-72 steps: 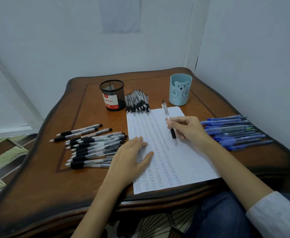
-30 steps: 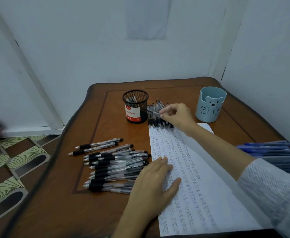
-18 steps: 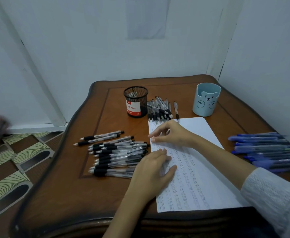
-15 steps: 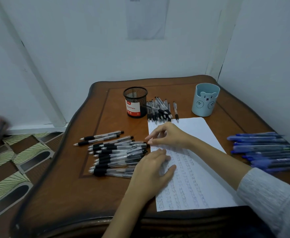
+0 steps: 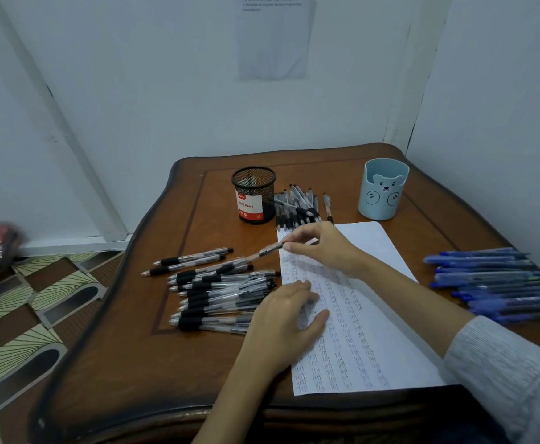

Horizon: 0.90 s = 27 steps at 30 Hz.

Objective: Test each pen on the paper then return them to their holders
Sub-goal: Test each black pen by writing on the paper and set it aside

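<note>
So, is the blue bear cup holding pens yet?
Looks empty: nothing rises above the rim of the blue bear cup; bottom hidden.

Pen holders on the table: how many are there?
2. The black mesh holder stands beside a heap of black pens; the blue bear holder stands further right, behind the paper. None seems hidden.

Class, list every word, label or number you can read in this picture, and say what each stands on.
"Ball Pens": on the label of the black mesh holder.
Smaller print on that label: too small to read.
Printed lines on the wall sheet: too blurred to read.
Handwritten rows on the paper: blurred, unreadable.
The blue bear cup: a face only, no words.
</note>
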Each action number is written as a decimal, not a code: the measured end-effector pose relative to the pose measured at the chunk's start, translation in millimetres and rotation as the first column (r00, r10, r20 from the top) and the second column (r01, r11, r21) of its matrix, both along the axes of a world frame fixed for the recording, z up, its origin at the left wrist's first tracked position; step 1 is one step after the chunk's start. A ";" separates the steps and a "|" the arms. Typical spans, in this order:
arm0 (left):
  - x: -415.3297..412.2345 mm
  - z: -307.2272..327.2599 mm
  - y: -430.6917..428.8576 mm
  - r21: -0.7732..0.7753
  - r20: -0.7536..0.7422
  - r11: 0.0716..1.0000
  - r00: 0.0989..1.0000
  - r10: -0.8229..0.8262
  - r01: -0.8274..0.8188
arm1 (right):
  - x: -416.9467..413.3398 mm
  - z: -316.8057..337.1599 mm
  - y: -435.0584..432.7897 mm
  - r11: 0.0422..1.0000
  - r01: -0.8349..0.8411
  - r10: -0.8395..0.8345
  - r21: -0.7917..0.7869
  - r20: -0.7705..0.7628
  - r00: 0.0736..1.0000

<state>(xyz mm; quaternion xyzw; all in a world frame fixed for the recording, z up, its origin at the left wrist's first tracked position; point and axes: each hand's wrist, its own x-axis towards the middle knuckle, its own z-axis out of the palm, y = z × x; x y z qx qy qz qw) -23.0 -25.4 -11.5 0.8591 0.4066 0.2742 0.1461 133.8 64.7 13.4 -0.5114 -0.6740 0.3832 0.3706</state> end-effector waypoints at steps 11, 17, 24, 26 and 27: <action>-1.0 0.2 -3.5 -0.008 -0.014 1.000 1.000 -0.001 0.001 | 24.2 36.4 -18.9 0.983 0.093 -0.184 -0.159 -0.805 0.564; -0.7 0.1 -5.6 -0.020 -0.032 1.000 0.999 0.000 -0.001 | 39.9 34.6 -38.1 0.961 0.165 -0.278 -0.223 -0.762 0.585; -0.6 -1.7 -5.3 -0.042 -0.054 0.999 0.998 0.013 -0.016 | 55.9 29.4 -61.6 0.912 0.231 -0.410 -0.339 -0.778 0.475; -0.5 -2.2 -5.8 -0.046 -0.054 0.999 0.998 0.015 -0.017 | 63.5 25.8 -64.4 0.921 0.200 -0.391 -0.335 -0.804 0.449; -0.5 -2.0 -5.9 -0.046 -0.052 0.999 0.999 0.015 -0.018 | 67.0 23.7 -66.1 0.922 0.158 -0.388 -0.354 -0.826 0.408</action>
